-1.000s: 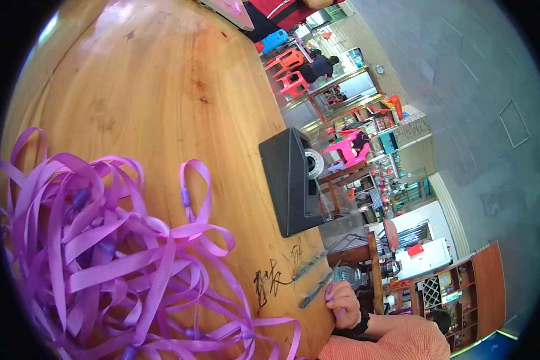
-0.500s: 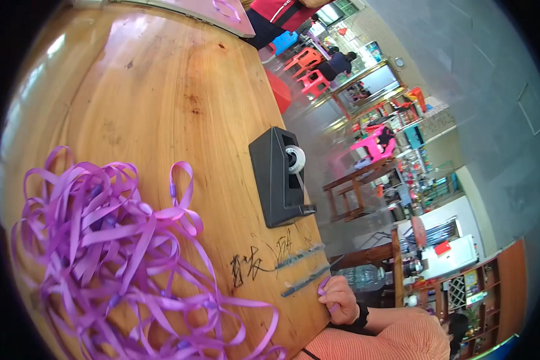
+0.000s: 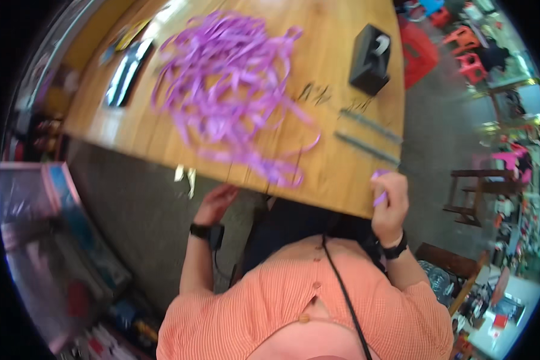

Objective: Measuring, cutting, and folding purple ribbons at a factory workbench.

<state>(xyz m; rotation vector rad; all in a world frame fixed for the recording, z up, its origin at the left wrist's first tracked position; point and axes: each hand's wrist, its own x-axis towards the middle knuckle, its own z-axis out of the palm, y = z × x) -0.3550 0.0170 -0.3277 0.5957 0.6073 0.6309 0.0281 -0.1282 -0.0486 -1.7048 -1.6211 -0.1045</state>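
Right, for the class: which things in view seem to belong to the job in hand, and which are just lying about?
Likely in the job:
- right hand, holding purple ribbon
- left hand, near the table edge, nothing seen in it
- pile of ribbons

Probably just lying about:
- black tape dispenser, untouched
- two dark strips
- orange stool

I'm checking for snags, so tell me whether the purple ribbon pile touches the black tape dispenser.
Apart. The head view shows wooden tabletop plainly separating the purple ribbon pile from the black tape dispenser.
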